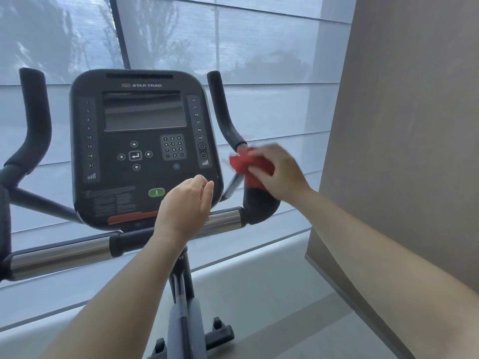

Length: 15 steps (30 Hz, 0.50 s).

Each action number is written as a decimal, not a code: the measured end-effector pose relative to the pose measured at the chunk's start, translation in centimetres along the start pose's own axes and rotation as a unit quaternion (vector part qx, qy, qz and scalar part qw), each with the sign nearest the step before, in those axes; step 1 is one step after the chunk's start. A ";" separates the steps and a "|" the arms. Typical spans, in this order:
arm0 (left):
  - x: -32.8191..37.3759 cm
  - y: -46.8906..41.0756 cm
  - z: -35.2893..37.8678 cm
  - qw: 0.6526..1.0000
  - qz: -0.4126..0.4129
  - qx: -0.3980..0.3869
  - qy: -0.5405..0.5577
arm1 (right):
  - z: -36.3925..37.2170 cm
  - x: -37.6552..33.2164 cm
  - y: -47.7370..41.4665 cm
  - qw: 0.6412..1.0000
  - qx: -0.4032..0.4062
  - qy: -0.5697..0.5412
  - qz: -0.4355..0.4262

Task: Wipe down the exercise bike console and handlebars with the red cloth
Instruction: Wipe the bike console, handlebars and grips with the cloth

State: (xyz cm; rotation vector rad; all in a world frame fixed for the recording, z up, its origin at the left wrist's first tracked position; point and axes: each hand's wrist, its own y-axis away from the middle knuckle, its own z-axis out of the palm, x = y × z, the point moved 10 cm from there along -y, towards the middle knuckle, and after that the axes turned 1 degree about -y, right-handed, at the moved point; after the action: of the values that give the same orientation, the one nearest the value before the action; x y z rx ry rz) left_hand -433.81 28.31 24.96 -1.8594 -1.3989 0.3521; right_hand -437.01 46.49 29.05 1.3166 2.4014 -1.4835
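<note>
I see the black console [145, 151], its screen dark, with the right handlebar [225, 112] curving up beside it. My left hand [185, 206] hangs before the console's lower edge, fingers loosely curled, holding nothing. My right hand [277, 172] grips the red cloth [248, 164], bunched and creased, against that handlebar's bend

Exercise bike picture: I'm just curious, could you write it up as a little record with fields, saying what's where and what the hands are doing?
console: black, screen dark, between the two handlebars
red cloth: bunched against the right handlebar, at its bend
right hand: grips the red cloth
left hand: holds nothing, fingers loosely curled, in front of the console's lower right corner
left handlebar: no hand or cloth on it
background: window blind
</note>
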 end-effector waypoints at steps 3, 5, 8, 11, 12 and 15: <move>0.0 -0.1 0.0 1.000 0.000 0.001 -0.003 | 1.6 0.8 2.8 0.995 -0.092 -0.013 0.026; -0.1 -0.1 0.1 1.000 -0.004 -0.003 -0.006 | 1.3 0.4 3.1 0.992 -0.118 0.030 0.013; -0.2 0.0 0.3 1.000 -0.006 -0.008 -0.009 | 1.8 -0.1 3.4 0.980 -0.185 0.080 0.003; -0.2 0.1 0.3 1.000 -0.006 -0.007 -0.007 | 2.2 0.2 3.7 0.975 -0.213 0.057 0.014; -0.2 0.1 0.3 1.000 -0.008 -0.007 -0.007 | 1.9 0.3 3.6 0.978 -0.201 0.046 0.023; -0.1 0.1 0.2 1.000 -0.010 -0.008 -0.004 | 0.3 0.5 2.4 0.987 -0.142 -0.009 0.069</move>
State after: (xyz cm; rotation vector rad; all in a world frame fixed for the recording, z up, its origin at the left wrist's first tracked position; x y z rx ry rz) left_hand -433.91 28.30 24.71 -1.8570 -1.4300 0.3399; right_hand -435.90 47.02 26.93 1.3620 2.3459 -1.0661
